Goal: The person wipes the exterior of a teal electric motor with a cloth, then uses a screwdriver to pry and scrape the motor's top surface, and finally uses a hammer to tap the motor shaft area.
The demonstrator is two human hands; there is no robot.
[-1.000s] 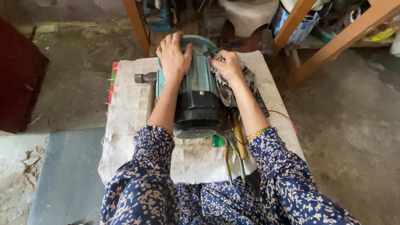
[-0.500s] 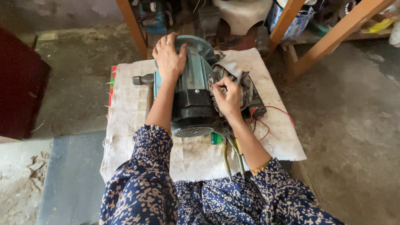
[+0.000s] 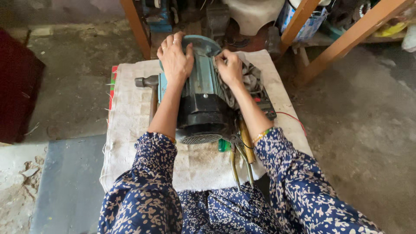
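Left hand (image 3: pixel 174 60) lies flat and spread over the far end of the teal motor (image 3: pixel 200 102); right hand (image 3: pixel 230 67) pinches a grey rag (image 3: pixel 249 80) against its right side. Risk: the round housing may roll right onto the pliers (image 3: pixel 240 158) if the press eases.

A person in dark blue floral sleeves bends over a teal and black electric motor (image 3: pixel 200 102) lying on a white woven cloth (image 3: pixel 130 125) spread across a low counter. The left hand (image 3: pixel 175 58) lies flat and spread on the motor's teal end. The right hand (image 3: pixel 229 67) pinches a crumpled grey rag (image 3: pixel 251 80) against the casing, just beside the left. A grey-headed hammer (image 3: pixel 147 82) lies left of the left hand. Pliers with yellowish handles (image 3: pixel 240 162) lie below the right wrist. Orange wooden legs (image 3: pixel 346 39) stand beyond both hands.
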